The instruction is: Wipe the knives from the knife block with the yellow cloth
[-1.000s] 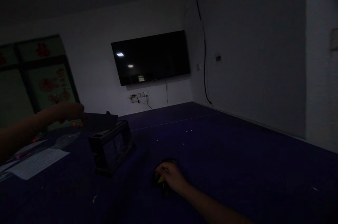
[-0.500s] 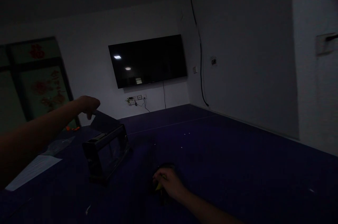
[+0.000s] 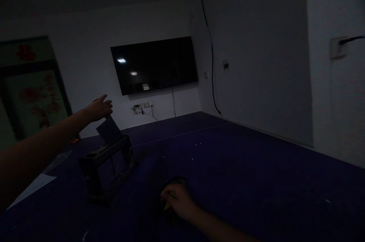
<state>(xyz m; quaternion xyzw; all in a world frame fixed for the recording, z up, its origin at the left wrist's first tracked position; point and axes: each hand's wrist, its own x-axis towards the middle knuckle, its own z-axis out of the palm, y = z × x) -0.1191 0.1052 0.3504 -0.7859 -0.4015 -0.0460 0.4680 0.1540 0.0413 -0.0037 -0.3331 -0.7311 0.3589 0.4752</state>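
My left hand (image 3: 100, 109) pinches the dark sheet (image 3: 108, 131) near its top, its lower end at the black frame (image 3: 91, 177); I should guide it straight, without bending it. My right hand (image 3: 178, 200) grasps a yellow thing (image 3: 167, 205), too dim to identify.

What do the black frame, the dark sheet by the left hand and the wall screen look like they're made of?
Black frame: probably plastic, judging by its smooth, dark rails, though painted metal is possible.
Dark sheet by the left hand: thin, flat and straight-edged; card or plastic, too dim to tell.
Wall screen: glossy glass or plastic, since it mirrors lights.
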